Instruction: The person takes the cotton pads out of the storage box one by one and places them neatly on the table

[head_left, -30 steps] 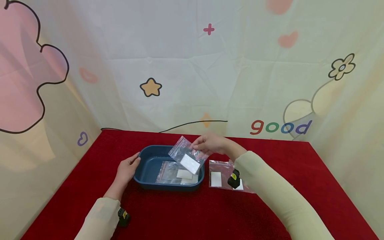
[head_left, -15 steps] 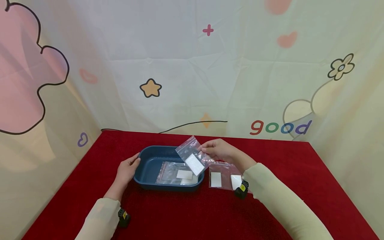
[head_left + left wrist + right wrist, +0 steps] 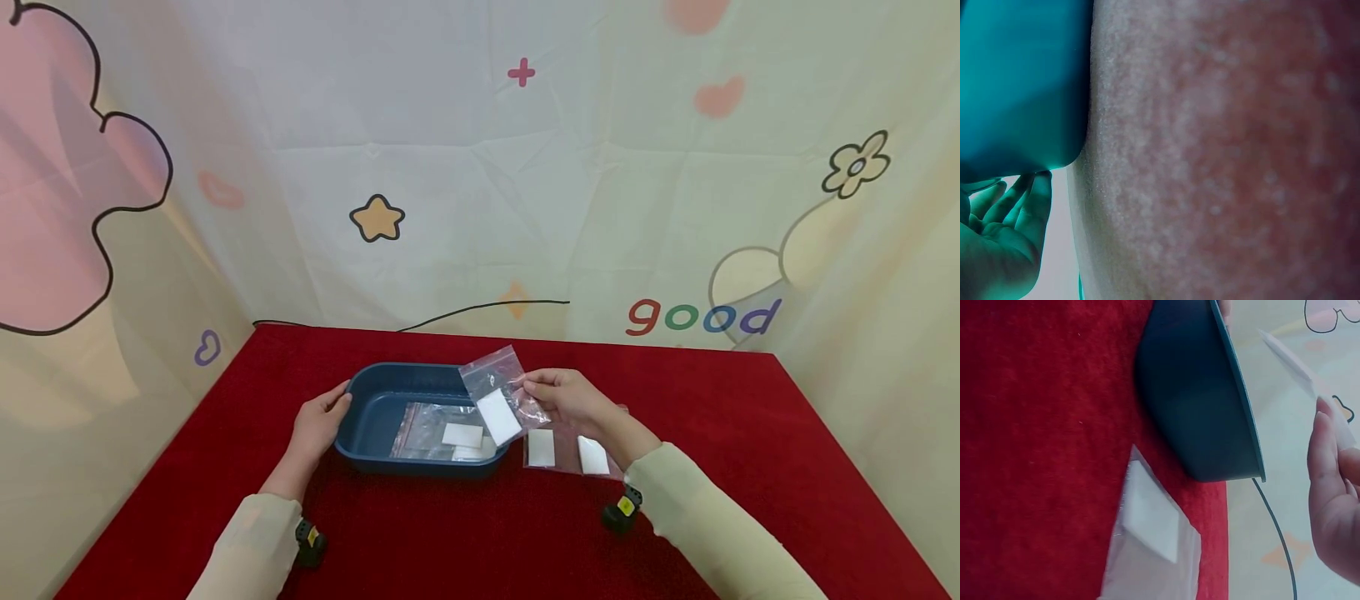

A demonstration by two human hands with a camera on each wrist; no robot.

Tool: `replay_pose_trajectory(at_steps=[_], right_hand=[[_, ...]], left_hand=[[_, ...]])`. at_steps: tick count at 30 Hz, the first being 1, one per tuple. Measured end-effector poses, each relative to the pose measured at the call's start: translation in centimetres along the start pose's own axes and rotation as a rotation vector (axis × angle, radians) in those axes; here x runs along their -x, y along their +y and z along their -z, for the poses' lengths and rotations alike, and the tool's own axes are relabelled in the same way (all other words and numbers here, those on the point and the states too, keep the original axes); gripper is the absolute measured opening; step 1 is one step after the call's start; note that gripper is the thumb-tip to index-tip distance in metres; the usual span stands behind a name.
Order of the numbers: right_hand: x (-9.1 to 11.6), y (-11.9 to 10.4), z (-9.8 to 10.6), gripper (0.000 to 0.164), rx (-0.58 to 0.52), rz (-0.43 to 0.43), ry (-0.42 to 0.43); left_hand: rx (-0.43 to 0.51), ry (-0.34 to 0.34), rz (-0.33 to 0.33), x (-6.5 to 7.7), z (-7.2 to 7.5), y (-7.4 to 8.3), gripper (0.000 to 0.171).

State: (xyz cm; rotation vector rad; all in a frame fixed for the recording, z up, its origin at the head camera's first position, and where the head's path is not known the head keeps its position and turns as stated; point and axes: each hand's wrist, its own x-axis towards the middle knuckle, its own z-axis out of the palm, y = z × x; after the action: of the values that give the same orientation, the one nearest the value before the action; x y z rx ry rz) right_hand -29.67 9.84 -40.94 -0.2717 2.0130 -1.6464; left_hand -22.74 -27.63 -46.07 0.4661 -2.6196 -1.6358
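Bag [image 3: 487, 385] hanging over the right end of a basin [image 3: 420, 468]

Head view: the right hand [image 3: 566, 395] is pinching the clear bag by a side edge, and the bag is tilting, its white card [image 3: 498, 418] sitting low. The left hand [image 3: 321, 419] is touching the basin's left rim. Other bagged cards [image 3: 462, 436] are lying inside; flat packets [image 3: 541, 448] are resting on red cloth [image 3: 450, 533] just beside the basin. With only an edge being held, the bag could be slipping or twisting loose, or its low corner catching the rim.

Left wrist view: fingertips are meeting the basin's outer wall, but the close, tinted view is hiding too much, so I cannot tell whether they are gripping or merely resting. An uneven push there could be sliding the basin.

Right wrist view: the held bag is showing nearly edge-on, apart from the rim. A packet is lying below; a dropped bag could be landing on it.
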Motion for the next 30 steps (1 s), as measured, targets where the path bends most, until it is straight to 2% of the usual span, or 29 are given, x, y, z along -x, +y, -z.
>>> replay_pose_trajectory(at_steps=[8,23,30], right_hand=[[1.1,1.3,0.7,0.039,-0.066,0.032,0.030],[2.7,3.5,2.1,0.044,-0.115,-0.030,0.107],[3.5,4.4,2.9,0.040,-0.146,-0.036,0.133]], left_hand=[[-0.004,0.005,0.001,0.0,0.0,0.1,0.049],[-0.005,0.002,0.001,0.1,0.0,0.1,0.050],[-0.006,0.001,0.007,0.0,0.0,0.1,0.050]])
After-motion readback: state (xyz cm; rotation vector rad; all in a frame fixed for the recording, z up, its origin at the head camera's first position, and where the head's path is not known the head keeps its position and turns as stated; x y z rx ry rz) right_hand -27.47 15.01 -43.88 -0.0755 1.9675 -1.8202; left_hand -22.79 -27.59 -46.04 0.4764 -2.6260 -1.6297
